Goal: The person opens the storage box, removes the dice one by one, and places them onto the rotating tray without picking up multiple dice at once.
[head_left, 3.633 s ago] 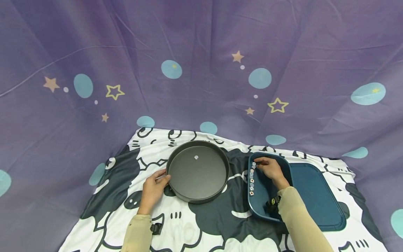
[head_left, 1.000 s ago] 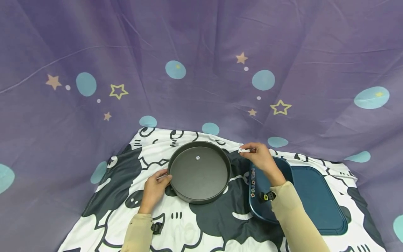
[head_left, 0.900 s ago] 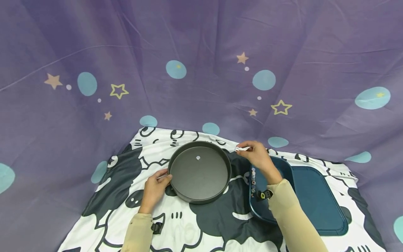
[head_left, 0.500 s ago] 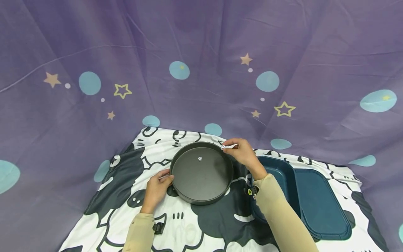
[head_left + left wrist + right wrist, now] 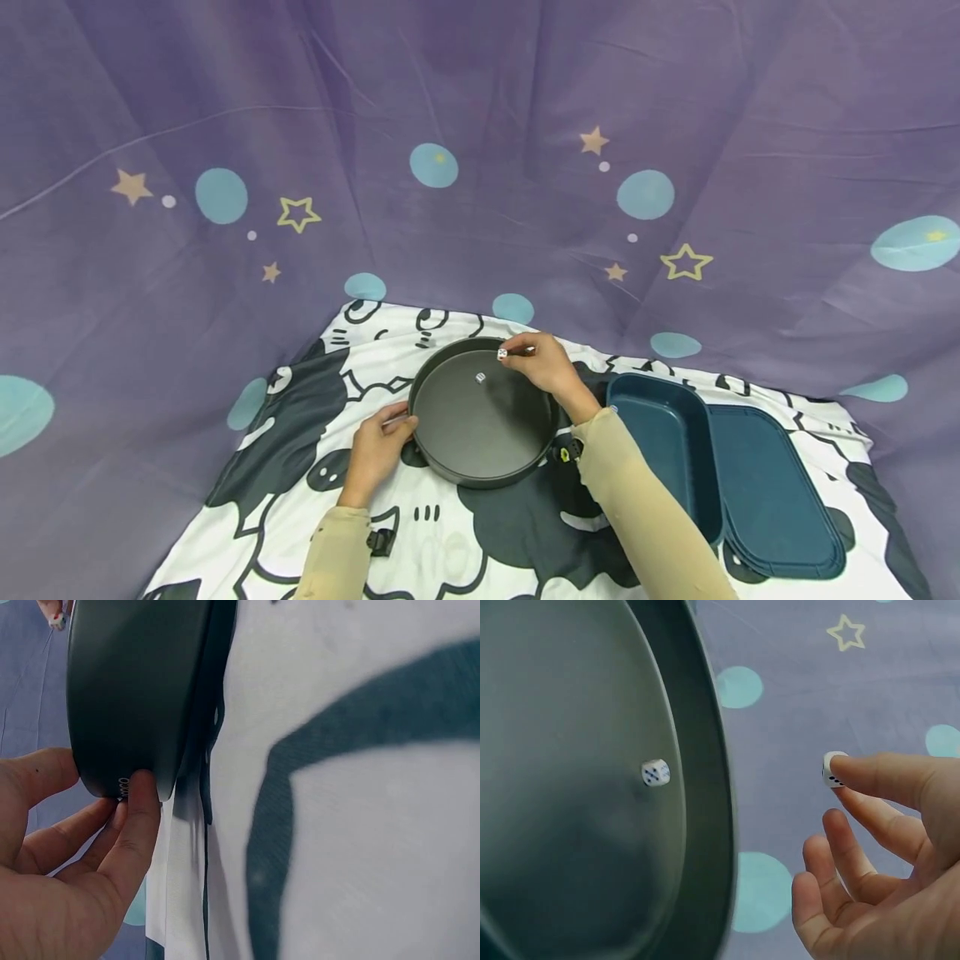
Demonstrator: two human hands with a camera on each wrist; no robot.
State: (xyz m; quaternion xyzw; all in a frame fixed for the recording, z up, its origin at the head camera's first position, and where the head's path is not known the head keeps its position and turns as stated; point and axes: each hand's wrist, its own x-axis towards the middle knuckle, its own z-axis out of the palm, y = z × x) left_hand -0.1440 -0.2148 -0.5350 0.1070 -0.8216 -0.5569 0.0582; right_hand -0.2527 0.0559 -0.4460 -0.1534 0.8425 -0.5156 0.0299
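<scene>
A round dark grey pan [image 5: 480, 433] lies on the patterned cloth. At its left side my left hand [image 5: 375, 446] pinches the wall, thumb at the rim and fingers against the outside, as the left wrist view shows. One white die [image 5: 480, 378] rests on the pan's floor towards the back; blue pips show on it in the right wrist view. Between thumb and index finger, my right hand [image 5: 547, 364] pinches another white die [image 5: 831, 769] with dark pips, held up at the pan's back right rim. Its other fingers are loosely bent.
Right of the pan stands a deep blue bin [image 5: 663, 429], partly covered by the right sleeve [image 5: 645, 500]. A flat blue lid [image 5: 780, 492] lies beside it. Purple star-printed fabric [image 5: 480, 167] rises behind the cloth [image 5: 442, 533].
From the bin, my right hand has moved left to the pan, carrying a die. The dice row along the bin's left side is now mostly hidden by the arm. My left hand keeps its hold.
</scene>
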